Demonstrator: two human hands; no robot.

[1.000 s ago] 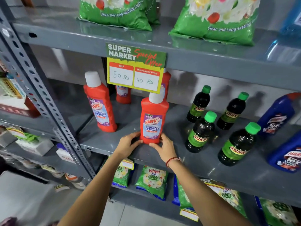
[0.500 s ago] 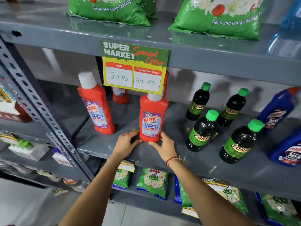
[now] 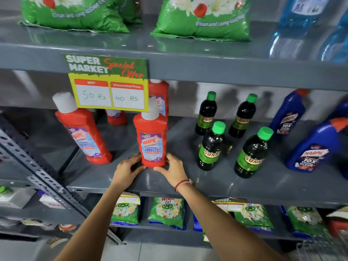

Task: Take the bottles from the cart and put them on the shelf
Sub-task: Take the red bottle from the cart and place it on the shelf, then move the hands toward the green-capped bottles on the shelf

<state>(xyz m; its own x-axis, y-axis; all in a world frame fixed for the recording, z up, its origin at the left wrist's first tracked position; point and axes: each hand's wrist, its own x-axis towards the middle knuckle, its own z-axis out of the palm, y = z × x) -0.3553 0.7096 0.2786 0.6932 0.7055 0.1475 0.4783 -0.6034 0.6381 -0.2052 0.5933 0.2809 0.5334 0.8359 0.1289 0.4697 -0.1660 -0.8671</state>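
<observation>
Your left hand (image 3: 126,169) and right hand (image 3: 172,169) cup the base of the red plastic Harpic bottle with the white cap (image 3: 153,143), fingers loosely curled against it, probably squaring its label outward; it stands upright mid-frame on the grey metal shelf (image 3: 216,182), beneath the price card (image 3: 109,82).

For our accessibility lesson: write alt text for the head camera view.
Two bare hands, left hand and right hand, grip the base of an upright red plastic Harpic bottle on a grey metal shelf, beside dark green-capped Sunny bottles.
</observation>
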